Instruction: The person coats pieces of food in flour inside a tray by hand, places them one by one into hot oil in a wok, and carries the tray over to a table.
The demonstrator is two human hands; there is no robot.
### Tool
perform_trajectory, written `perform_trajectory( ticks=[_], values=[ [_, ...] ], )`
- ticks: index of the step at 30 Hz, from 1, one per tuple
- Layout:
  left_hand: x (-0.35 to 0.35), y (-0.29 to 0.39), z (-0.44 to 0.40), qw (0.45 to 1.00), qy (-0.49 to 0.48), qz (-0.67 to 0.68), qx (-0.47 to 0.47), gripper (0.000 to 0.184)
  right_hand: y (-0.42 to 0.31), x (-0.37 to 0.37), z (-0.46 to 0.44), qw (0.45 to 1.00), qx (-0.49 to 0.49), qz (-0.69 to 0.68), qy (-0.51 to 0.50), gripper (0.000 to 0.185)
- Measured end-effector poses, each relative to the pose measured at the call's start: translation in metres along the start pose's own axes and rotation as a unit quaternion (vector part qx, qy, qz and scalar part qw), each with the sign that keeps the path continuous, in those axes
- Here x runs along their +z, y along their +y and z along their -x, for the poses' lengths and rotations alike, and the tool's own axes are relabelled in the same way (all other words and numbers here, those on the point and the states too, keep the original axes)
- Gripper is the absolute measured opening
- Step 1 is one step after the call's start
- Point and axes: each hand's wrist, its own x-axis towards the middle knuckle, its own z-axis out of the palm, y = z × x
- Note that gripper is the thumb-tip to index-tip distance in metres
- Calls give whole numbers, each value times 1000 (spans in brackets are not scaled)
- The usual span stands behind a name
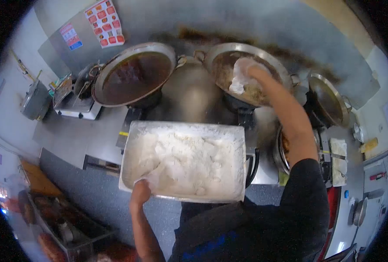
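Observation:
A rectangular metal tray (183,198) holds white flour with several coated lumps (174,168) in it. At its front left corner my left hand (142,188) is closed on the rim, its whitened fingers reaching over the inside. My right hand (247,70) is stretched over the right wok (283,72), which contains bubbling oil. White coating covers its fingers, and a pale floured piece (236,86) hangs below them, just above the oil. The exact kind of piece is hard to make out.
A second wok of dark oil (137,72) stands to the left. On the right are a smaller pan of oil (327,98) and a pot (281,150) partly behind my arm. A portable stove (78,107) sits far left; a crate (87,244) stands lower left.

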Motion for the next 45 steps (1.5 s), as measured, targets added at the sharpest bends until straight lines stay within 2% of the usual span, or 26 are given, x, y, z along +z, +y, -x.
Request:
perform_trajectory(
  ticks=[4, 6, 7, 9, 10, 12, 14, 16, 17, 19, 21, 22, 24, 27, 28, 30, 31, 33, 34, 36, 37, 39, 40, 42, 43, 45],
  values=[
    [-6, 4, 1, 1000, 9, 24, -17, 26, -10, -29, 31, 998, -24, -24, 54, 22],
    [-8, 8, 4, 982, 147, 118, 15, 25, -43, -62, 76, 991, -74, -63, 93, 22],
    [-10, 10, 6, 982, 144, 120, 10, 25, -63, -78, 101, 985, -96, -103, 97, 23],
    [-16, 11, 11, 941, 165, 296, 12, 26, -102, -75, 131, 967, -178, -154, 95, 27],
    [-19, 13, 16, 942, 159, 296, 9, 26, -119, -65, 142, 954, -234, -166, 88, 30],
    [-26, 17, 23, 894, 187, 407, 0, 28, -171, -56, 173, 951, -234, -199, 31, 24],
    [-30, 13, 34, 881, 191, 434, -8, 29, -198, 24, 167, 960, -231, -155, -25, 21],
    [-31, 6, 46, 862, 202, 464, -18, 31, -227, 92, 154, 963, -91, -121, -223, 30],
    [-32, -1, 55, 866, 203, 455, -33, 31, -232, 125, 149, 967, -83, -120, -209, 22],
    [-27, -22, 71, 868, 203, 449, -52, 32, -233, 188, 146, 970, -76, -116, -198, 19],
    [-15, -52, 85, 868, 200, 452, -51, 32, -234, 250, 143, 971, -40, -133, -194, 31],
    [-13, -64, 94, 867, 198, 455, -54, 32, -234, 293, 140, 971, -41, -131, -197, 31],
    [-8, -85, 109, 867, 186, 451, -101, 32, -236, 357, 137, 988, -3, -61, -144, 37],
    [18, -126, 121, 861, 171, 461, -128, 33, -260, 265, 157, 974, 13, -101, -200, 38],
    [26, -136, 123, 859, 172, 465, -130, 33, -260, 261, 160, 975, 12, -96, -202, 38],
    [46, -155, 126, 881, 123, 422, -177, 30, -255, 255, 165, 982, 30, -161, -93, 34],
    [65, -171, 128, 877, 123, 427, -180, 30, -257, 230, 169, 983, 27, -155, -95, 34],
    [116, -206, 133, 876, 99, 430, -194, 30, -263, 167, 173, 982, -55, -147, -110, 31],
    [139, -218, 137, 873, 102, 435, -196, 30, -259, 165, 171, 982, -59, -141, -110, 31],
    [180, -240, 148, 862, 42, 444, -241, 30, -243, 167, 172, 984, -101, -143, -14, 30],
    [201, -249, 154, 861, 43, 447, -240, 30, -237, 165, 167, 985, -102, -140, -13, 30],
    [242, -263, 168, 769, -11, 549, -326, 30, -228, 161, 160, 997, -25, -69, -4, 31],
    [257, -268, 174, 767, -10, 553, -324, 30, -229, 151, 159, 998, -26, -65, -1, 31],
    [279, -268, 195, 750, -40, 534, -389, 25, -235, 130, 163, 991, -121, -64, -5, 31],
    [285, -267, 204, 747, -42, 537, -390, 25, -234, 128, 161, 991, -122, -60, -8, 31],
    [297, -266, 217, 669, -81, 583, -454, 21, -226, 122, 152, 997, -53, -31, -44, 31]
  ],
)
